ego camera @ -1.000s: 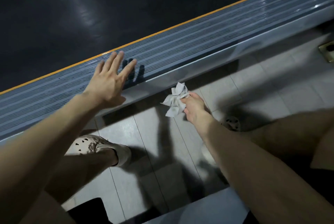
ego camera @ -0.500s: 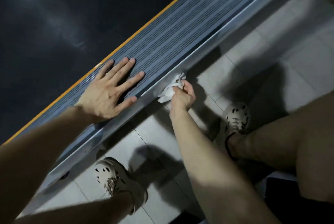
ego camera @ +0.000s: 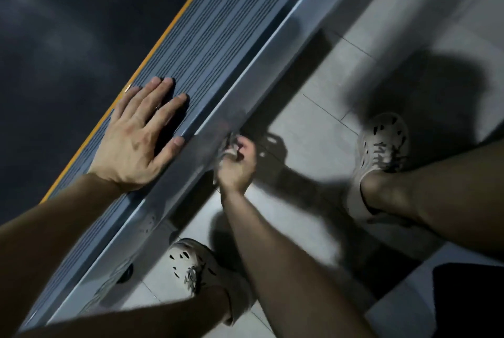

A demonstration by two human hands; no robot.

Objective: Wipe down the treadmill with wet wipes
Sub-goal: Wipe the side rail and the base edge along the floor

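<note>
Head view: the right hand (ego camera: 237, 163) has its fingers curled round a bunched wet wipe (ego camera: 227, 146) and presses it against the silver side skirt (ego camera: 272, 46) of the treadmill (ego camera: 191, 70), low on the outer face, just above the floor. The hand and the wipe are blurred, so the exact finger placement cannot be read.

The left hand (ego camera: 136, 141) lies flat on the ribbed foot rail (ego camera: 218, 37) with its fingers straight and holds nothing. The thumb sits at the rail's outer edge, just above the skirt. The two hands are near each other, with the wipe below and to the right of the left thumb.

Beyond the foot rail, an orange stripe (ego camera: 169, 29) borders the dark running belt (ego camera: 68, 37). On the near side, the tiled floor (ego camera: 313, 125) carries the person's left clog (ego camera: 196, 269), close to the skirt, and the right clog (ego camera: 381, 146), well apart from it.

Task status (judgement): wiping is in progress on the side skirt. No wet trace separates cleaned from uncleaned surface, so the completed portion cannot be determined. The belt shows pale smears, which may be reflections. The skirt's remaining length, the foot rail and the belt probably remain; the rest of the machine is out of view.
</note>
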